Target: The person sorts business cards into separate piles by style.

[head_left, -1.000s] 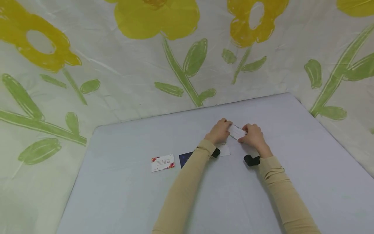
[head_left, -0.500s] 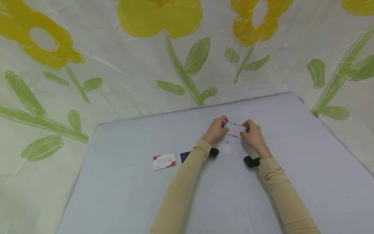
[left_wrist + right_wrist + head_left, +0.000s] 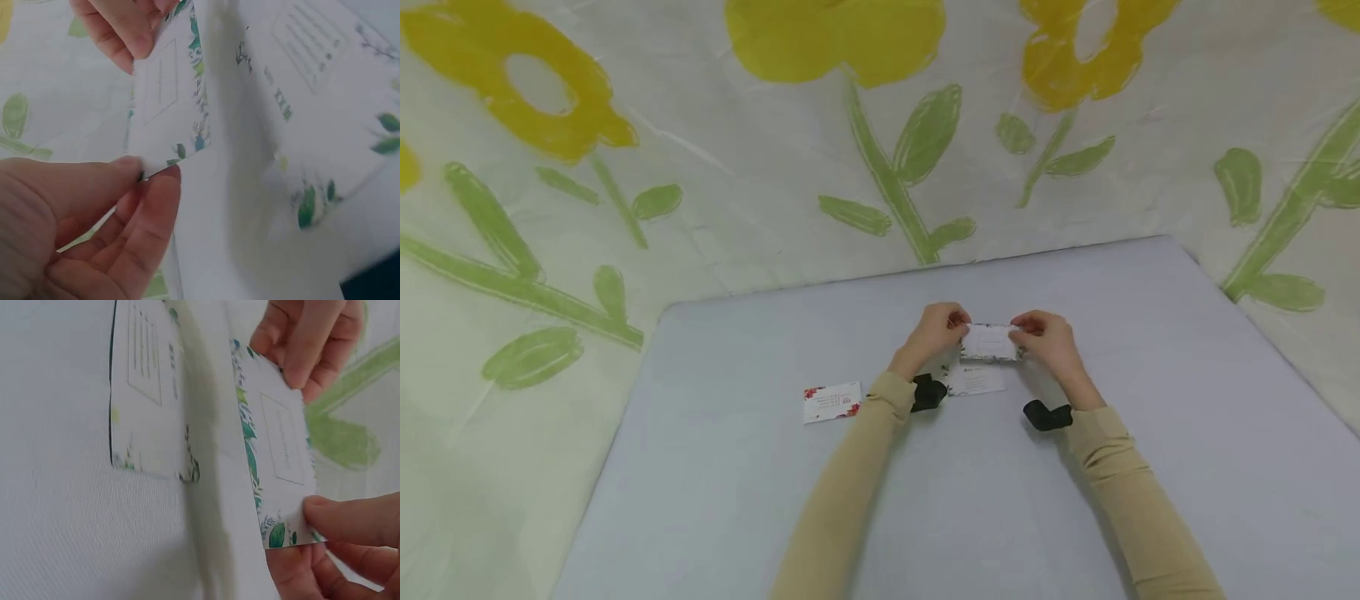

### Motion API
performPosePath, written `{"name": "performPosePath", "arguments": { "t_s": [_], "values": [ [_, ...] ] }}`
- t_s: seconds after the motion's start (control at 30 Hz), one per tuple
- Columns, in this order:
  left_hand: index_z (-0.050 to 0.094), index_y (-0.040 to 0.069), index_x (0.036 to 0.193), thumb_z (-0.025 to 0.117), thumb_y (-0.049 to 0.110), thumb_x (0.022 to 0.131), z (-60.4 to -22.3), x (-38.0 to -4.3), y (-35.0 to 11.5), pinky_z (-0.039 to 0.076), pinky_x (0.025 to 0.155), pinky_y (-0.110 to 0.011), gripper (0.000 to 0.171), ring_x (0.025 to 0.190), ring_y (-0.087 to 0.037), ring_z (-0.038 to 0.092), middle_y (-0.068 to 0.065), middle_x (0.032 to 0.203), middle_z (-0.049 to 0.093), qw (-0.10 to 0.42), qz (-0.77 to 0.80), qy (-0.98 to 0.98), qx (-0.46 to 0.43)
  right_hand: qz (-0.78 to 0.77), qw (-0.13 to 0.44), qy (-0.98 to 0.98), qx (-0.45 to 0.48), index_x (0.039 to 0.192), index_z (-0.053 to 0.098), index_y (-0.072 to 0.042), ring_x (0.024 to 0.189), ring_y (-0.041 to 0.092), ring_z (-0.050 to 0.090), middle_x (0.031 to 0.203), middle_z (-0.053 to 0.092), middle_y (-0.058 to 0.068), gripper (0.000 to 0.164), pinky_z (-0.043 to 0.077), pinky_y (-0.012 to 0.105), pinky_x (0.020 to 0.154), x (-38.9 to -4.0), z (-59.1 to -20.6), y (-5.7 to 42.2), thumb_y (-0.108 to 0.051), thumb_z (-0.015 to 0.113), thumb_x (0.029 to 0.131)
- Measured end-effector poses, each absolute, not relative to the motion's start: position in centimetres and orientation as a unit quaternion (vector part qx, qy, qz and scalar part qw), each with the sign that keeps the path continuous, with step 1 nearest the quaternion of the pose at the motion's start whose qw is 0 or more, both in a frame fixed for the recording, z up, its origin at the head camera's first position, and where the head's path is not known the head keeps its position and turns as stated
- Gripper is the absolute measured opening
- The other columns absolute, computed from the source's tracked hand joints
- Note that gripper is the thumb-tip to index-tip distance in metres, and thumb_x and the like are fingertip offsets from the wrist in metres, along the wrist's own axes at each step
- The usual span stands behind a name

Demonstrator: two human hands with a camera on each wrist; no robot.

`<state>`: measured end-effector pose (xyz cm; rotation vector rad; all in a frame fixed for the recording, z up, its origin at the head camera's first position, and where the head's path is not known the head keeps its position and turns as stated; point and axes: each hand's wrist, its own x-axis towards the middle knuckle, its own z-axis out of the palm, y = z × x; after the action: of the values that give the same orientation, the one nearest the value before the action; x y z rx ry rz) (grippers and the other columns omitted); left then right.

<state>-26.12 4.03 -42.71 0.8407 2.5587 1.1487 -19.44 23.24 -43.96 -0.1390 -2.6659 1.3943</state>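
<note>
A white business card (image 3: 990, 342) with a leafy border is held between both hands, raised above the table. My left hand (image 3: 934, 333) pinches one short end between thumb and fingers, as the left wrist view shows closely. At the opposite end, my right hand (image 3: 1049, 343) pinches it with the thumb (image 3: 350, 519) on the printed face. Just below it, a second leaf-patterned card (image 3: 977, 380) with lines of print lies on the table. The left wrist view catches a dark blue card's corner (image 3: 378, 281); the left arm hides this card in the head view.
A white card with red flowers (image 3: 832, 402) lies left of the left forearm. The pale table (image 3: 722, 483) meets a flower-printed cloth wall (image 3: 760, 200) at its back edge. Each wrist carries a black strapped device (image 3: 1047, 415).
The held card has turned from a slant to nearly level, its long edge facing me. My left hand has shifted left and nearer, and its arm now covers the dark blue card.
</note>
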Motion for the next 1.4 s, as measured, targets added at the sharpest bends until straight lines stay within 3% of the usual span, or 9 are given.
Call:
{"name": "performPosePath", "arguments": {
  "t_s": [0.17,0.4,0.9,1.4],
  "values": [
    [0.066,-0.004,0.093,0.062,0.001,0.085,-42.5,-25.4,2.8,0.043,0.058,-0.017,0.009,0.067,-0.015,0.057,-0.012,0.080,0.063,0.126,0.371,0.877,0.279,0.448,0.005,-0.892,-0.057,0.104,0.057,0.010,0.075,0.022,0.055,0.090,0.060,0.020,0.029,0.044,0.023,0.058,-19.1,-43.7,22.5,-0.010,0.065,0.085],
    [0.068,-0.002,0.088,0.066,0.004,0.083,-42.6,-24.2,1.3,0.043,0.055,-0.017,0.008,0.060,-0.011,0.055,-0.009,0.073,0.063,0.167,0.372,0.879,0.247,0.442,-0.032,-0.895,-0.047,0.099,0.058,0.009,0.071,0.019,0.056,0.087,0.060,0.018,0.025,0.046,0.025,0.059,-18.5,-43.8,21.4,-0.010,0.066,0.084],
    [0.068,-0.001,0.085,0.068,0.004,0.081,-43.5,-23.3,0.7,0.040,0.057,-0.016,0.007,0.063,-0.010,0.050,-0.006,0.073,0.061,0.162,0.352,0.887,0.252,0.399,-0.015,-0.917,-0.023,0.089,0.058,0.007,0.067,0.021,0.051,0.076,0.057,0.013,0.016,0.041,0.027,0.056,-18.0,-44.3,20.3,-0.005,0.066,0.082],
    [0.067,0.001,0.081,0.070,0.007,0.081,-44.4,-23.2,1.4,0.039,0.059,-0.018,0.007,0.066,-0.011,0.048,-0.004,0.075,0.059,0.132,0.293,0.912,0.254,0.354,-0.005,-0.935,-0.019,0.087,0.056,0.007,0.070,0.025,0.051,0.077,0.056,0.015,0.015,0.042,0.033,0.060,-17.6,-44.5,19.6,-0.003,0.066,0.081]
  ]
}}
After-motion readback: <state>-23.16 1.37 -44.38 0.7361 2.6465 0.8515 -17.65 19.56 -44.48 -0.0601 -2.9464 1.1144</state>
